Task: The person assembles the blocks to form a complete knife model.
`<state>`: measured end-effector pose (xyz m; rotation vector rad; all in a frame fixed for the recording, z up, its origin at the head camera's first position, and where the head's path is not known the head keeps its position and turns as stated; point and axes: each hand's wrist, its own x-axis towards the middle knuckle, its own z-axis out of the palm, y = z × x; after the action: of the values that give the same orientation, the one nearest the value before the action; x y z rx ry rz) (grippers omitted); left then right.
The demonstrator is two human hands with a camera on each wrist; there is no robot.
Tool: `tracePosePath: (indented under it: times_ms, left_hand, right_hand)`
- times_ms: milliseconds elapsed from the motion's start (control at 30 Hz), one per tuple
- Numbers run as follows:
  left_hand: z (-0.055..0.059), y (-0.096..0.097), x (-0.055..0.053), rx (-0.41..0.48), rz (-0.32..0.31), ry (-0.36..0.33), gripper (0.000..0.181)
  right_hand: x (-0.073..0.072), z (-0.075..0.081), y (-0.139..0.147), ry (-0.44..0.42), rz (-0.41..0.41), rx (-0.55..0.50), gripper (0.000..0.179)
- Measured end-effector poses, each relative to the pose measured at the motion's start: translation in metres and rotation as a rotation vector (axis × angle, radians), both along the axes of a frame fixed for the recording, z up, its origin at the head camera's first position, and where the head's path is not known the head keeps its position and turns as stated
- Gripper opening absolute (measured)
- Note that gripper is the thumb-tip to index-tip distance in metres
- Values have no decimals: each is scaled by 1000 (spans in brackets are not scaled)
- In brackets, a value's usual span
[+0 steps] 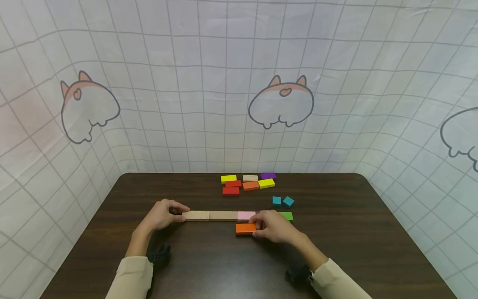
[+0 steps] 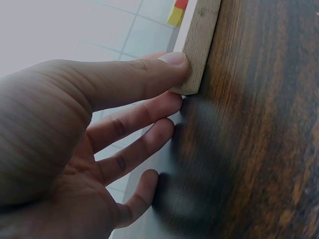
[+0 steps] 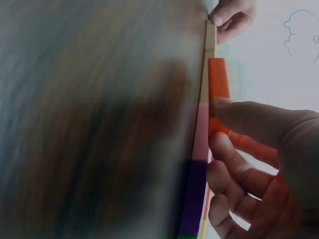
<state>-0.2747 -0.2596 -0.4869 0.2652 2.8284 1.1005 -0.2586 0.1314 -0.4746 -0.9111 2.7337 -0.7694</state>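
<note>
A straight row of blocks lies on the table: two plain wooden blocks (image 1: 223, 216), a pink block (image 1: 246, 216), a purple block (image 3: 193, 196) mostly hidden in the head view, and a green block (image 1: 286, 216). My left hand (image 1: 161, 214) pinches the row's left end; in the left wrist view its thumb lies along the wooden block (image 2: 202, 42). Between thumb and fingers my right hand (image 1: 275, 226) holds an orange block (image 1: 245, 229) by its right end. The right wrist view shows that orange block slightly above the row, beside the pink and wooden blocks.
Behind the row lie two small teal blocks (image 1: 276, 201). Farther back is a loose group with yellow blocks (image 1: 229, 179), red blocks (image 1: 231, 191), another orange block (image 1: 251, 185), a pale block (image 1: 250, 178) and a purple one (image 1: 268, 176). A grid-patterned curtain (image 1: 209, 124) encloses the dark table (image 1: 224, 265).
</note>
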Motion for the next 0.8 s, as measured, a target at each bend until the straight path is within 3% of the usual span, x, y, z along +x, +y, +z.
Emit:
tracePosePath:
  times_ms: [600,800]
  left_hand:
    - [0,1,1,-3,-1,2,22]
    - [0,0,1,-4,-1,8,22]
  right_hand:
    - [3,-7,-30,12,-83,4,25]
    - [3,-4,-31,-33,-106,-20,22]
